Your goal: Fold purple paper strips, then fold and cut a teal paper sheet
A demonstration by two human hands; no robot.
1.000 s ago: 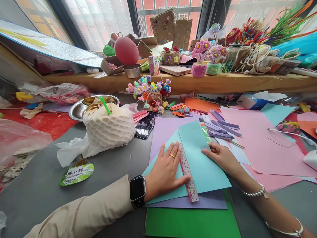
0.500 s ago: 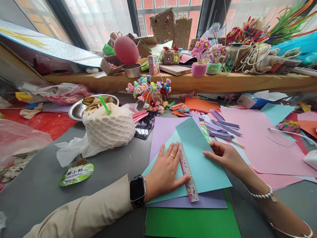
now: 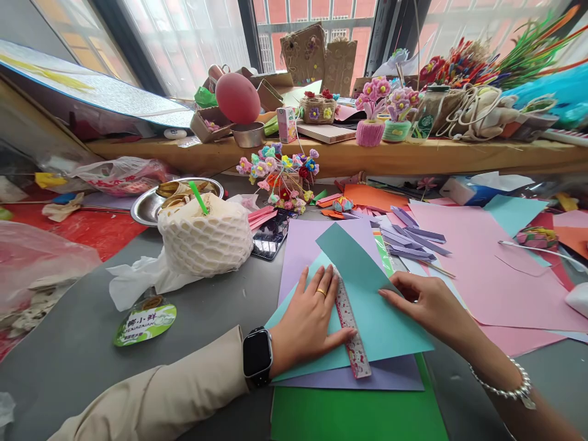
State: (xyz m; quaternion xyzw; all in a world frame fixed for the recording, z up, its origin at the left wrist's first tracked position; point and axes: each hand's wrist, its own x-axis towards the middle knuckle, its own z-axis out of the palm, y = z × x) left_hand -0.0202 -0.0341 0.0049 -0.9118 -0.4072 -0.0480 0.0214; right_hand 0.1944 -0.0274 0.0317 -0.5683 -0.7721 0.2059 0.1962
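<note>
My left hand [image 3: 307,327] lies flat with fingers spread, pressing on a sheet of teal paper [image 3: 367,288]. Its fingertips and thumb touch a clear ruler [image 3: 353,331] with a pink-and-red pattern, which lies slanted on the sheet. The part of the paper right of the ruler is lifted and folded over along the ruler's edge. My right hand [image 3: 420,300] pinches the right edge of this raised part between thumb and fingers. Under the teal paper show a purple sheet [image 3: 395,373] and a green sheet [image 3: 353,413].
A coconut in white foam netting [image 3: 204,239] with a green straw stands left, before a metal bowl [image 3: 143,211]. A phone [image 3: 271,236] lies behind the papers. Purple paper strips [image 3: 408,242] and pink sheets [image 3: 496,269] spread right. Crocheted flowers [image 3: 280,171] stand at the back.
My right hand has tilted and shifted slightly down with the paper's edge. The top corner of the raised teal part has swung left. My left hand stays on the ruler.
</note>
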